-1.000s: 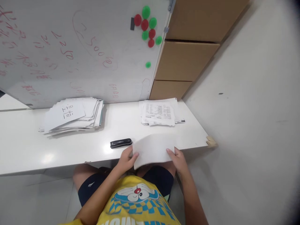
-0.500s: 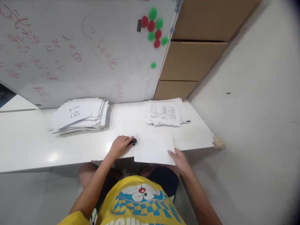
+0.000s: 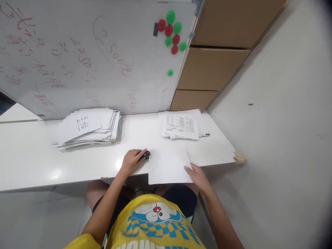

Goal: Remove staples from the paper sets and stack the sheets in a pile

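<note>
Stapler (image 3: 146, 154) is in L hand (image 3: 132, 162), just in from front edge of desk (image 3: 28, 152); fingers closed round it, so most of body's hidden. R hand (image 3: 198, 176) pinches paper (image 3: 168, 166) by its R edge, thumb on top. Stapler's exposed end points R, at paper's L edge nr its far L corner; touching or just apart, can't tell. Its long axis looks approx. parallel to desk's front edge, R end angled slightly toward back. Paper's btwn hands, near part overhanging front edge, longer side approx. along it. Farther out, by back edge: thick stack (image 3: 80, 129) on L, thinner pile (image 3: 180, 126) nr desk's R end.
</note>
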`<state>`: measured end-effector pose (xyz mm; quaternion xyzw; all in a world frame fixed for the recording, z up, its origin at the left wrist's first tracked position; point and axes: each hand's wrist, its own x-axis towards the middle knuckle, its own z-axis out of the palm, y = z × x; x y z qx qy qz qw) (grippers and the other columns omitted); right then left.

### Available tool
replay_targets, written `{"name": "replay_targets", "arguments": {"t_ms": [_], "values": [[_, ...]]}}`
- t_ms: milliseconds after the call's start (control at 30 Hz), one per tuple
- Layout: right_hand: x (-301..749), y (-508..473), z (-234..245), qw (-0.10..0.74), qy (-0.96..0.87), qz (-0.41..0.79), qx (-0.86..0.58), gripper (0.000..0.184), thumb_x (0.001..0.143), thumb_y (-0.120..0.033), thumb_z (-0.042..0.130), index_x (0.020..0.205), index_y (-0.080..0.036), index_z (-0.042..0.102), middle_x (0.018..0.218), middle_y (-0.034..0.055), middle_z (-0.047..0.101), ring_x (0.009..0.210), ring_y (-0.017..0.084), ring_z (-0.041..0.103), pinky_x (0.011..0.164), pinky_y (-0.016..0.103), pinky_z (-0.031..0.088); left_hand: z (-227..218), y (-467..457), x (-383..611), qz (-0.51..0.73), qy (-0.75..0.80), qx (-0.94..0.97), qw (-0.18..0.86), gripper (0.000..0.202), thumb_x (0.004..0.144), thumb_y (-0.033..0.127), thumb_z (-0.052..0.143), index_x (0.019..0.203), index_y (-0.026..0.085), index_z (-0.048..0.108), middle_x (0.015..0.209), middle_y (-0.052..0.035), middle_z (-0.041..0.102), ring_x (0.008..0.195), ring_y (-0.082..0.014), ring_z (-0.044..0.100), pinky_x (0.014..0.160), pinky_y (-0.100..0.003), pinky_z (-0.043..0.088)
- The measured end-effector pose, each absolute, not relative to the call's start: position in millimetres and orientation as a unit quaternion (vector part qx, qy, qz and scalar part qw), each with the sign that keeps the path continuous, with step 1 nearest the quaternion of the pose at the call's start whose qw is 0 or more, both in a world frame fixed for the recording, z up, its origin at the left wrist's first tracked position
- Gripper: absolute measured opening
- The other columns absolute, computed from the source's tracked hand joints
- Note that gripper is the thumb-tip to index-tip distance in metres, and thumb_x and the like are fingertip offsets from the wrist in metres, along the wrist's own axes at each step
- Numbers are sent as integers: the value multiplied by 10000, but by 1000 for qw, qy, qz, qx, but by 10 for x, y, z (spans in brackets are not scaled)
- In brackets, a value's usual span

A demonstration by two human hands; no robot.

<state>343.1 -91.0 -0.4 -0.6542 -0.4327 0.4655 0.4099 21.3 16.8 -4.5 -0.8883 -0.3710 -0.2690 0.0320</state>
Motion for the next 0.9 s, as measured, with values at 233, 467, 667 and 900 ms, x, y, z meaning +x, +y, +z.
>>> {"name": "replay_targets", "arguments": {"t_ms": [233,467,667,900], "values": [[3318,-908,162,462,-320,544,-623,487,623,-555,753,921,-171,719,909,89,762,827,302,699,736,394,552,13,135,269,-255,-349,-902,16,360,925,282,491,1275,206,536,987,-97,691,882,-216,638,721,-350,465],[3352,-984,211,501,-247,575,-598,430,612,-481,798,909,-181,718,850,81,766,775,289,714,705,382,570,-2,124,268,-263,-348,-900,20,350,925,286,498,1259,195,542,993,-95,692,886,-213,635,734,-346,458],[3307,-987,159,500,-230,603,-578,443,627,-454,797,970,-182,722,866,79,766,767,284,716,676,376,574,5,112,270,-250,-357,-900,12,348,931,287,480,1261,198,548,1011,-94,693,896,-208,636,743,-346,455],[3256,-937,13,498,-243,599,-578,452,615,-476,801,941,-175,718,872,78,767,788,290,717,722,401,575,9,131,270,-246,-352,-903,-3,315,952,322,457,1215,218,595,1065,-87,703,910,-201,643,725,-343,443]]}}
